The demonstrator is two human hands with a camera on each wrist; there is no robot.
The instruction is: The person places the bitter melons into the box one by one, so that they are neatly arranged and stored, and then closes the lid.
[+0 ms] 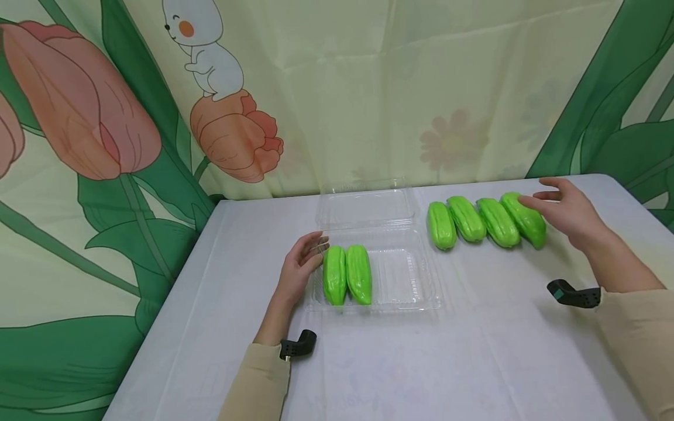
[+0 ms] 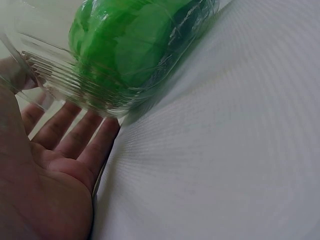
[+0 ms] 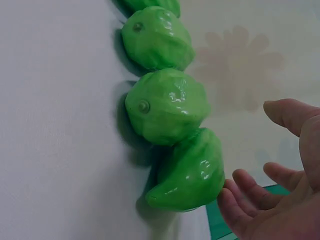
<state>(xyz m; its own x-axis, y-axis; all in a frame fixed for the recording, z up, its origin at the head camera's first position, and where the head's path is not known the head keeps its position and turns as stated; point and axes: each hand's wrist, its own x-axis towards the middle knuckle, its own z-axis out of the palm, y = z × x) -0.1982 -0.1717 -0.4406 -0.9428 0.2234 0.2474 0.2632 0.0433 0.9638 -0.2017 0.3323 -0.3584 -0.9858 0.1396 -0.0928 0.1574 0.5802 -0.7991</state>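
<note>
A clear plastic clamshell box (image 1: 405, 275) lies open on the white table, with two green ridged gourds (image 1: 346, 275) in its left half. My left hand (image 1: 302, 263) rests straight-fingered against the box's left wall (image 2: 60, 85); a gourd (image 2: 135, 40) shows through the plastic. Several more green gourds (image 1: 484, 222) lie in a row at the right back. My right hand (image 1: 566, 213) hovers open beside the rightmost gourd (image 3: 190, 172), fingers (image 3: 245, 192) spread just off it, holding nothing.
The box's lid (image 1: 365, 204) lies flat behind it toward a flower-print curtain (image 1: 337, 88). The white tablecloth (image 1: 421, 362) runs bare to the front. The table's left edge (image 1: 163, 316) slants beside my left arm.
</note>
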